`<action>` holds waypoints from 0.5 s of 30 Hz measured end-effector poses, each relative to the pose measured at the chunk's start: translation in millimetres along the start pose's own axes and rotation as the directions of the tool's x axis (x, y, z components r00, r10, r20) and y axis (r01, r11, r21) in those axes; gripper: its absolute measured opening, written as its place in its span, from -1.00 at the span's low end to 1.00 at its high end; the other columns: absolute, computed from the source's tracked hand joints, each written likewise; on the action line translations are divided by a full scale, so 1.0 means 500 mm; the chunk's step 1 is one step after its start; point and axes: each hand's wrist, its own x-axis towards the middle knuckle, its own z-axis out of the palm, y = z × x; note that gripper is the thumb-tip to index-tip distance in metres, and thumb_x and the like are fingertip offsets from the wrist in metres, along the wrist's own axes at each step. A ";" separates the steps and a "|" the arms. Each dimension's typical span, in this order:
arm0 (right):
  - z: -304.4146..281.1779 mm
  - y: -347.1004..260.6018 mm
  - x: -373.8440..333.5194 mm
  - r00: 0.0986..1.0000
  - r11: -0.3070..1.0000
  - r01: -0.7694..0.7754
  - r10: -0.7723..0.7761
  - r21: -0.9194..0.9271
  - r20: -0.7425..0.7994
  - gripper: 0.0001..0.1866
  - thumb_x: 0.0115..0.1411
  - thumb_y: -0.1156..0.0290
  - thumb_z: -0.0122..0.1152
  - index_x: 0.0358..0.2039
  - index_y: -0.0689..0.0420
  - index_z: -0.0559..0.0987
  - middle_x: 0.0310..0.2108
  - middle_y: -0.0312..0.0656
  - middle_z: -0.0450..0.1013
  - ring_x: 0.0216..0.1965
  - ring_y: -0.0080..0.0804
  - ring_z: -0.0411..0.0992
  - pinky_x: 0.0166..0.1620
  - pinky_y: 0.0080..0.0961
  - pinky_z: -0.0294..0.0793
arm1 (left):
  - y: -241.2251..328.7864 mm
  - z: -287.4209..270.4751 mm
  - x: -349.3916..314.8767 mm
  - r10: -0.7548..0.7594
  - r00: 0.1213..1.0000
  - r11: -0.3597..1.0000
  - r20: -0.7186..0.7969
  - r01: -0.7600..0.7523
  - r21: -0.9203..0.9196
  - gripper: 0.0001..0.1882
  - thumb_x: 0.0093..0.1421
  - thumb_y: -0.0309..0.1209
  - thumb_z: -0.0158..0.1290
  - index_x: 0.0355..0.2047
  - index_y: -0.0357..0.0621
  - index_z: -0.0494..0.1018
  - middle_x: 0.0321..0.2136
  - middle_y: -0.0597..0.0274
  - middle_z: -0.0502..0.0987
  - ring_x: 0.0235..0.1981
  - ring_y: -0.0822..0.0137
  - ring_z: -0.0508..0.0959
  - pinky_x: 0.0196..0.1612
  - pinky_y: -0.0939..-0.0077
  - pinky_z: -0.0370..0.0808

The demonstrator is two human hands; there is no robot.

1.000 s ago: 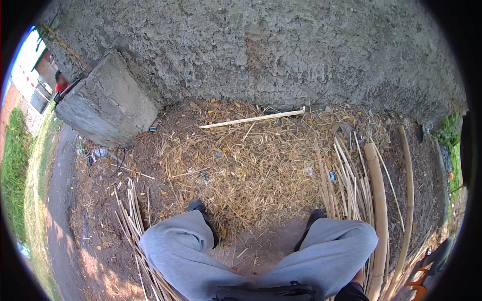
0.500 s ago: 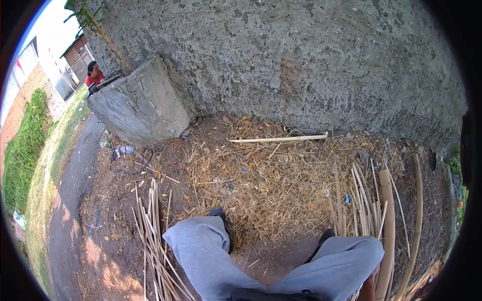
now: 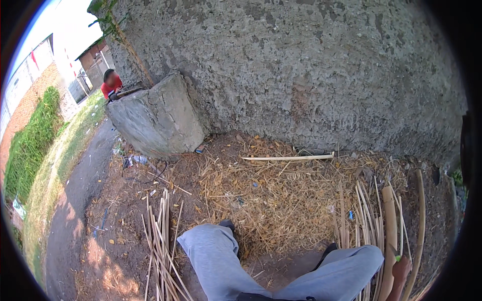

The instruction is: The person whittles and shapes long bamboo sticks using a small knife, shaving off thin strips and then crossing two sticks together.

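My right hand [image 3: 400,271] is at the lower right, beside my right knee. Its fingers are closed around a small tool with a green part [image 3: 398,258] and a thin pointed end; its exact kind is too small to make out. Just left of the hand lies a thick split bamboo piece [image 3: 389,215], and a long curved bamboo pole [image 3: 419,220] runs along its right. Thin bamboo strips [image 3: 367,215] lie in a bundle between the thick piece and my right leg. My left hand is out of view.
Another pile of bamboo strips [image 3: 163,246] lies left of my left leg. A pale stick [image 3: 288,157] rests near the rough wall [image 3: 311,75]. Shavings [image 3: 281,205] cover the ground ahead. A person in red [image 3: 111,85] is behind the concrete block [image 3: 160,115].
My right hand has come up from beside my thigh into fuller view, with the green-parted tool now showing. The whole view has shifted, so the scene sits slightly lower and further right.
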 end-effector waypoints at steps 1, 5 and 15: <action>-0.108 0.000 0.005 0.998 0.998 -0.057 0.057 0.011 -0.027 -0.76 0.06 0.53 0.07 -0.24 0.28 0.57 -0.36 0.13 0.50 -0.30 0.15 0.49 -0.22 0.05 0.44 | 0.021 0.000 0.027 0.024 1.000 1.000 0.008 -0.023 -0.009 -0.54 0.12 -0.21 0.23 -0.03 -0.19 0.48 -0.48 0.00 0.59 -0.52 0.22 0.57 -0.48 0.27 0.52; -0.266 -0.043 0.064 0.918 0.965 -0.229 0.257 0.123 -0.303 -0.53 0.13 0.49 0.07 0.10 0.12 0.48 -0.36 0.11 0.51 -0.30 0.17 0.49 -0.22 -0.01 0.44 | 0.077 -0.076 0.057 0.314 0.893 0.938 -0.323 -0.237 0.254 -0.63 0.22 -0.31 0.12 -0.02 -0.21 0.45 -0.46 -0.03 0.58 -0.54 0.23 0.56 -0.52 0.34 0.51; -0.506 0.008 0.179 0.424 -0.008 0.682 0.819 0.732 -0.386 -0.65 0.38 0.42 -0.03 0.15 0.19 0.36 -0.23 -0.25 0.44 -0.40 -0.57 0.33 -0.40 -0.58 0.32 | 0.857 -0.531 -0.009 0.502 0.349 0.678 -0.791 -0.727 0.110 -0.67 0.11 -0.57 0.11 -0.08 -0.31 0.41 -0.15 -0.11 0.49 -0.07 -0.09 0.49 0.00 0.19 0.42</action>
